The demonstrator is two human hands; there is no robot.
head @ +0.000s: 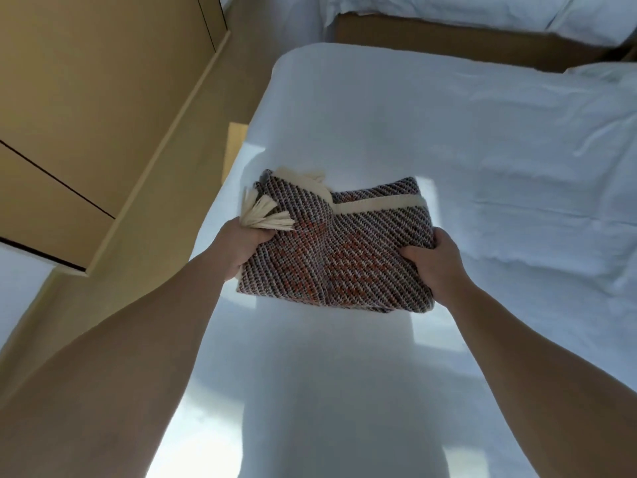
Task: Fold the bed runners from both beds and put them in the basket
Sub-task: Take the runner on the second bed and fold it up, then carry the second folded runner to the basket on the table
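A woven bed runner [339,250], dark with red and white threads and cream tassels, is folded into a thick rectangle over the white bed [448,139]. My left hand [241,246] grips its left edge just under the tassels. My right hand [436,263] grips its right edge. Both hands hold the bundle, and I cannot tell whether it rests on the sheet or hangs just above it. No basket is in view.
A tan wooden cabinet [86,115] with drawer lines stands to the left across a narrow strip of floor [238,139]. A second white bed [465,12] lies at the top beyond a brown gap. Wrinkled white bedding spreads to the right.
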